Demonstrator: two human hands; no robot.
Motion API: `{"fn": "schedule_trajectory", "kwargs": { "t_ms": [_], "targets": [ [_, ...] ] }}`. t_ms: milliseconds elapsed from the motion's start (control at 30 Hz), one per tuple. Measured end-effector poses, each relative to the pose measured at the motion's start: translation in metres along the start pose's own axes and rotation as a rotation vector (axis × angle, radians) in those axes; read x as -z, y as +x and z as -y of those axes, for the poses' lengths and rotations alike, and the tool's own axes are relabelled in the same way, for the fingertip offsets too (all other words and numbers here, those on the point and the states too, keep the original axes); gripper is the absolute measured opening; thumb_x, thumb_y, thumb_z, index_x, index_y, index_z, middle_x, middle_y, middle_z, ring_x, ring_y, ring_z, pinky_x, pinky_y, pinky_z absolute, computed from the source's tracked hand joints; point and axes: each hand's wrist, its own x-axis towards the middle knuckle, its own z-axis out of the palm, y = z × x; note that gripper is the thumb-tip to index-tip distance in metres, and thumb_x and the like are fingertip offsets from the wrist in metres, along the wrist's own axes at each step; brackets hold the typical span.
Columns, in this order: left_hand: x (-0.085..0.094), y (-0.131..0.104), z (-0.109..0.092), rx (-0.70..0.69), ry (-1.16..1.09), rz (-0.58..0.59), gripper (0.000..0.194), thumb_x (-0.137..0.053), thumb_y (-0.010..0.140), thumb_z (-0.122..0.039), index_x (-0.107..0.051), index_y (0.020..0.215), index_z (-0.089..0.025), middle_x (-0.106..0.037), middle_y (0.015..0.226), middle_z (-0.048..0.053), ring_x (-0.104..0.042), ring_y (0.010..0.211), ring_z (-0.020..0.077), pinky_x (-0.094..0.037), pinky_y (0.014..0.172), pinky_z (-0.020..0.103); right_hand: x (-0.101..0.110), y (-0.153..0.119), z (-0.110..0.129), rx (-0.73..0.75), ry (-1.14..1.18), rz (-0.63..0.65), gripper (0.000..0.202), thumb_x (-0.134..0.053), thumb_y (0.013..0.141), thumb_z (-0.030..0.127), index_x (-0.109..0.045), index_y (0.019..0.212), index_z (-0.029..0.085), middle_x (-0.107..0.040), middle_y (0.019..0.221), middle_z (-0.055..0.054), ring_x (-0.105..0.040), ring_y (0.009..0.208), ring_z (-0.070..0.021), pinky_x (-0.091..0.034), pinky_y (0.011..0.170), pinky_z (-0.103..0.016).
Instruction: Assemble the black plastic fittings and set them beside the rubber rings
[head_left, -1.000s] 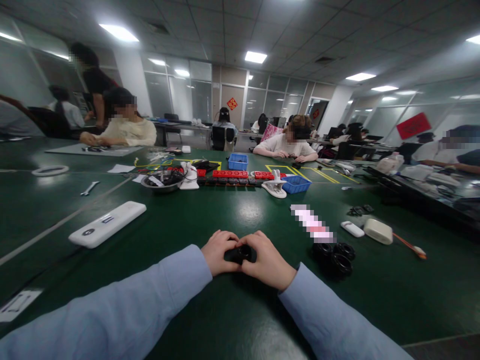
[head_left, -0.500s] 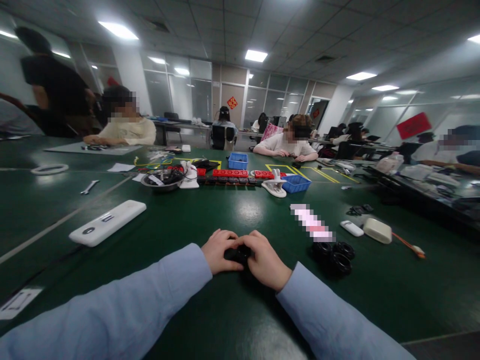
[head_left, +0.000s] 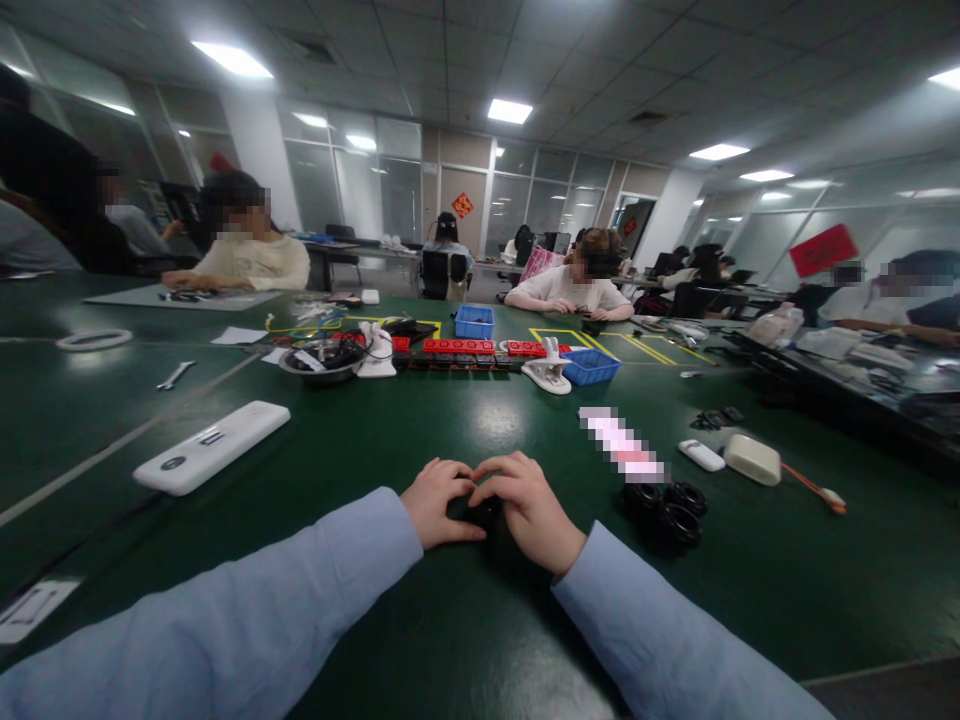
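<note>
In the head view, my left hand (head_left: 444, 505) is curled around a small black object (head_left: 482, 512) low over the green table (head_left: 420, 630). Its fingers grip the object's left side. My right hand (head_left: 531, 512) is bent over the same object from the right, fingertips meeting those of my left hand; whether it grips the object is hidden. The black object's shape is mostly covered by the fingers. To the right of my hands lie several black rings (head_left: 681, 523), beside a blurred pink-and-white item (head_left: 622, 447).
A white power bank-like device (head_left: 214, 448) lies at left. Ahead are a metal bowl (head_left: 322, 370), red strips (head_left: 459, 346), a white clamp (head_left: 549, 372) and a blue basket (head_left: 591, 368). A white mouse-like item (head_left: 702, 455) and cream box (head_left: 752, 460) sit right. People sit across the table.
The fingers of my right hand have lifted and spread slightly over the black object. My left hand has stayed nearly in place. A standing person at far left has moved left.
</note>
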Motion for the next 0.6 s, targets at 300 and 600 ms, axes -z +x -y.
{"fn": "schedule_trajectory", "kwargs": {
  "t_ms": [300, 600],
  "targets": [
    [0.0, -0.002, -0.001, 0.011, 0.005, -0.01, 0.046, -0.072, 0.063, -0.053, -0.063, 0.097, -0.024, -0.057, 0.111, 0.005, -0.05, 0.106, 0.0273, -0.029, 0.099, 0.051, 0.008, 0.002, 0.009, -0.214, -0.205, -0.041, 0.025, -0.059, 0.08, 0.033, -0.063, 0.099, 0.018, -0.065, 0.096, -0.005, -0.051, 0.093, -0.0216, -0.036, 0.081, -0.036],
    [-0.002, 0.001, 0.0, 0.001, 0.005, -0.024, 0.044, -0.071, 0.063, -0.05, -0.064, 0.096, -0.022, -0.057, 0.107, 0.005, -0.051, 0.1, 0.0259, -0.036, 0.092, 0.044, 0.001, 0.003, 0.014, -0.225, -0.3, 0.101, 0.022, -0.067, 0.075, 0.034, -0.067, 0.09, 0.019, -0.063, 0.082, -0.005, -0.049, 0.085, -0.0205, -0.036, 0.073, -0.033]
  ]
}}
